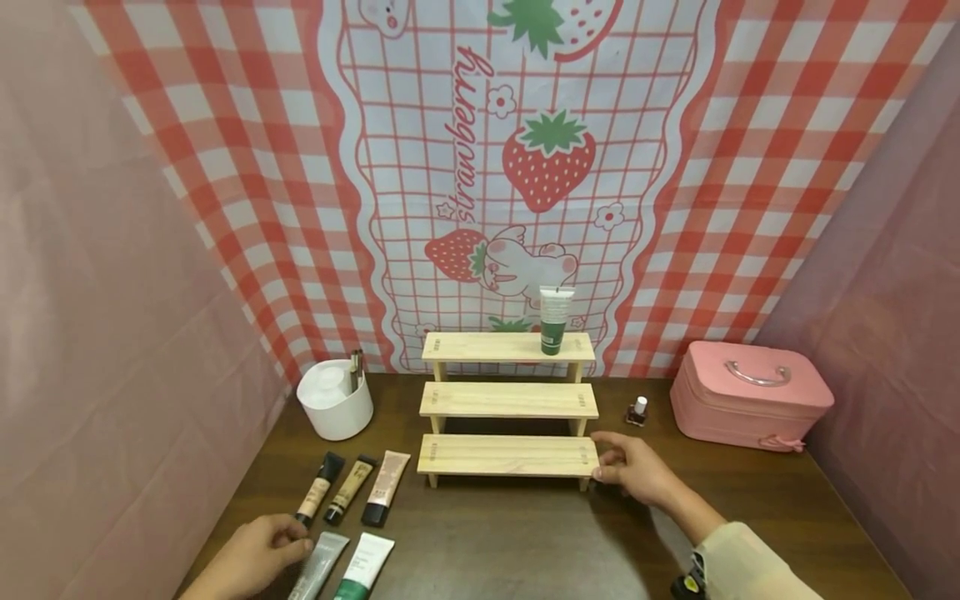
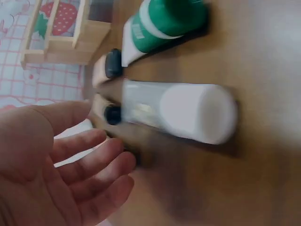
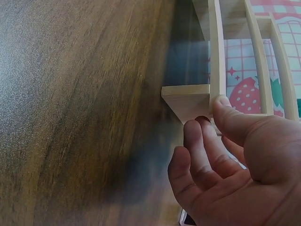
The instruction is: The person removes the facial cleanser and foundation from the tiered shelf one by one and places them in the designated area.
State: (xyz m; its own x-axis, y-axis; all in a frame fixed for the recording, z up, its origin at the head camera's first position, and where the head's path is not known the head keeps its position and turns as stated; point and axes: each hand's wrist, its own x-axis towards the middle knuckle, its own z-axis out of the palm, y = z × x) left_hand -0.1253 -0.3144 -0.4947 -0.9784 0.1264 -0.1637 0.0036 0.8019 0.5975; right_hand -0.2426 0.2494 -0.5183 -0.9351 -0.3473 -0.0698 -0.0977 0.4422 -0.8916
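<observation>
A three-step wooden display rack point(image 1: 508, 454) stands at the middle back of the table. My right hand point(image 1: 633, 468) grips the right end of its lowest step, with the thumb point(image 3: 225, 106) at the front edge and the other fingers curled by the end and leg. My left hand point(image 1: 251, 554) is at the lower left, fingers loosely bent and holding nothing. Near it lie a grey tube point(image 1: 321, 567) with a white cap, a white-and-green tube point(image 1: 364, 567), a beige tube with a black cap point(image 1: 313, 497), a gold tube point(image 1: 351, 490) and a pink tube point(image 1: 386, 486).
On the top step a white-and-green tube point(image 1: 554, 321) stands upright. A white round holder point(image 1: 335, 408) with brushes is at the back left. To the right are a small nail polish bottle point(image 1: 637, 412) and a pink case point(image 1: 750, 396). Cloth walls enclose the table.
</observation>
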